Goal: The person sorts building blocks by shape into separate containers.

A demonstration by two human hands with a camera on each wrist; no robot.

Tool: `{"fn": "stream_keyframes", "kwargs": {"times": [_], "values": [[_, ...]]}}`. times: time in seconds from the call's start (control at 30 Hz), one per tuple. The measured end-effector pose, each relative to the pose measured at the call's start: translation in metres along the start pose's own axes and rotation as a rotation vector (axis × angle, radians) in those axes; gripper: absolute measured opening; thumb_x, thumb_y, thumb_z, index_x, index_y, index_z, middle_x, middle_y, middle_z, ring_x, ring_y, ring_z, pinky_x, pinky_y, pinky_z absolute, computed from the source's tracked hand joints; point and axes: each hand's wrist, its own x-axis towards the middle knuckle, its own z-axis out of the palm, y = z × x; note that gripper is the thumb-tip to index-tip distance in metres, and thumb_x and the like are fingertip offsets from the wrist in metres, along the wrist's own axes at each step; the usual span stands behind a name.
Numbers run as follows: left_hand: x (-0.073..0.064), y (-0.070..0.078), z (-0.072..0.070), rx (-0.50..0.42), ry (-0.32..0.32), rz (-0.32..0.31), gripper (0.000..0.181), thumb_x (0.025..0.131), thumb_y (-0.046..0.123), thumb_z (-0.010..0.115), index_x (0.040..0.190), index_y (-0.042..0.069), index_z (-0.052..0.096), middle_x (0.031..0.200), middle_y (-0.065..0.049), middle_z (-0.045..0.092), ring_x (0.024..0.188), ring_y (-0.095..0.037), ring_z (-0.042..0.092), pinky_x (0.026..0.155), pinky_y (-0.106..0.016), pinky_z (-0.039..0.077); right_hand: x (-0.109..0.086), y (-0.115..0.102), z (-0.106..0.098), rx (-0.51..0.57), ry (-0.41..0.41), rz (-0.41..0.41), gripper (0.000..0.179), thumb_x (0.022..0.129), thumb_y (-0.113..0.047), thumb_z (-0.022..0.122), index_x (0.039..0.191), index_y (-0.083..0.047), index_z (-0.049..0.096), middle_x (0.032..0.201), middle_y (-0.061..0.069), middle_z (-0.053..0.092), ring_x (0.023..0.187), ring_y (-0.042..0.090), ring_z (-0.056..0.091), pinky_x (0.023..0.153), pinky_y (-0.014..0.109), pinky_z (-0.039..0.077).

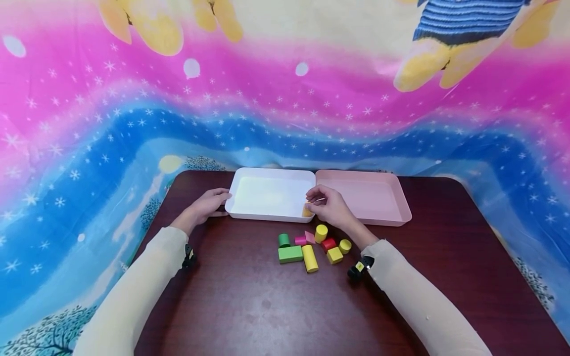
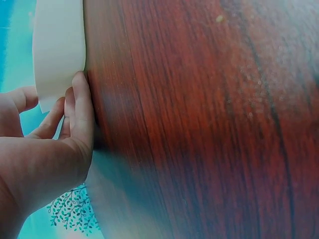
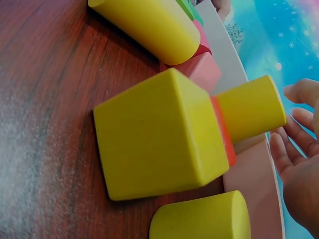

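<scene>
My left hand [image 1: 208, 203] touches the left end wall of the white tray [image 1: 262, 216]. In the left wrist view its fingers lie fairly straight against the white tray [image 2: 61, 50]. My right hand [image 1: 327, 205] pinches a small orange-yellow block [image 1: 307, 210] at the white tray's near right corner; its exact shape is partly hidden by the fingers. In the right wrist view, a standing yellow cylinder [image 3: 254, 107] partly screens the right hand [image 3: 301, 154], and the held block cannot be seen there.
A pink tray [image 1: 403, 217] adjoins the white one. Nearer on the dark wooden table [image 1: 249, 306] lie a green rectangular block [image 1: 290, 254], a green cylinder [image 1: 284, 241], a yellow cylinder [image 1: 310, 259], a yellow cube [image 1: 335, 255], a red piece [image 1: 328, 244] and pink pieces [image 1: 309, 238].
</scene>
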Motion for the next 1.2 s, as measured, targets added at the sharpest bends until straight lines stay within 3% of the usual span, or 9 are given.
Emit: {"fn": "stream_keyframes", "kwargs": {"times": [0.17,0.27,0.53,0.8,1.2], "values": [[0.000,0.000,0.000,-0.002,0.004,0.004,0.057,0.114,0.030,0.048,0.164,0.005,0.033,0.153,-0.021,0.048,0.140,-0.036,0.048,0.104,-0.044,0.057,0.001,-0.004,0.000,-0.016,0.001,-0.007,0.028,0.097,-0.009,0.078,0.121,0.003,0.068,0.115,0.019,0.069,0.104,0.029,0.068,0.093,0.031,0.058],[0.001,-0.001,-0.001,0.000,0.008,0.002,0.057,0.115,0.030,0.048,0.164,0.005,0.034,0.153,-0.020,0.049,0.140,-0.035,0.048,0.103,-0.044,0.057,0.001,-0.006,0.001,-0.017,-0.001,-0.011,0.031,0.097,-0.010,0.078,0.122,0.005,0.067,0.117,0.021,0.069,0.103,0.028,0.068,0.090,0.028,0.058],[0.001,-0.002,0.000,0.008,0.007,-0.001,0.057,0.115,0.031,0.048,0.164,0.006,0.034,0.153,-0.020,0.048,0.140,-0.035,0.049,0.104,-0.044,0.056,0.001,-0.006,0.000,-0.043,0.003,-0.018,0.030,0.098,-0.011,0.077,0.122,0.003,0.067,0.121,0.026,0.067,0.104,0.029,0.068,0.097,0.039,0.058],[0.000,0.000,0.001,0.011,0.014,-0.005,0.057,0.115,0.030,0.048,0.164,0.006,0.033,0.153,-0.020,0.048,0.139,-0.035,0.050,0.105,-0.045,0.056,0.004,-0.012,-0.001,-0.041,0.003,-0.010,0.035,0.098,-0.015,0.078,0.125,0.003,0.067,0.122,0.021,0.068,0.106,0.028,0.066,0.100,0.045,0.057],[-0.001,0.001,0.001,0.011,0.017,-0.006,0.059,0.115,0.031,0.048,0.165,0.005,0.031,0.156,-0.020,0.046,0.142,-0.035,0.047,0.103,-0.043,0.057,0.005,-0.036,0.007,-0.059,-0.012,-0.123,0.031,0.097,-0.013,0.079,0.123,-0.001,0.069,0.119,0.023,0.069,0.107,0.028,0.068,0.103,0.049,0.055]]}}
